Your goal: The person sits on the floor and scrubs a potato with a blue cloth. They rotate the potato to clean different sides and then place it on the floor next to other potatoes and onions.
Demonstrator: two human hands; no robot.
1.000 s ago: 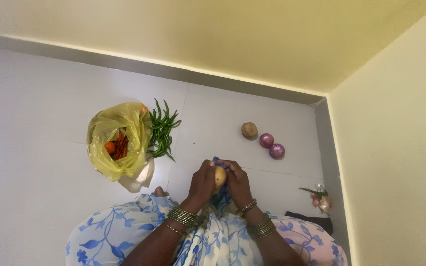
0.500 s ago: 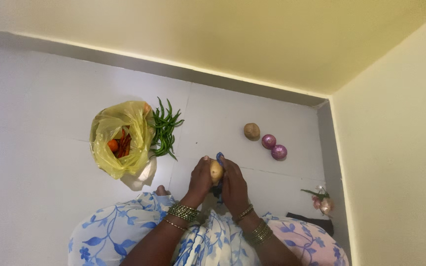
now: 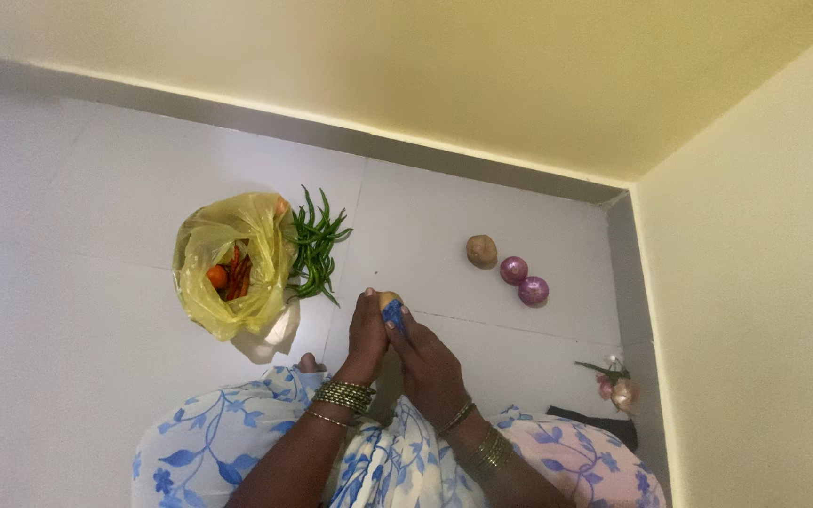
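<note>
My left hand (image 3: 365, 334) grips a yellow-brown potato (image 3: 387, 299), of which only the top shows above my fingers. My right hand (image 3: 428, 360) presses a small blue tool (image 3: 393, 313) against the potato's near side. Both hands are low in the middle of the view, above my lap in a blue-flowered white garment (image 3: 237, 442). The potato's lower part is hidden by the hands.
A yellow plastic bag (image 3: 228, 263) with carrots and a tomato lies on the white tiled floor (image 3: 77, 282) to the left, with green chillies (image 3: 312, 249) beside it. To the right lie another potato (image 3: 481, 249) and two purple onions (image 3: 523, 280). A small pink flower sprig (image 3: 613, 384) sits by the right wall.
Both hands moved left and slightly away from me with the potato. The right hand slid the blue tool over the potato's near side, hiding more of it.
</note>
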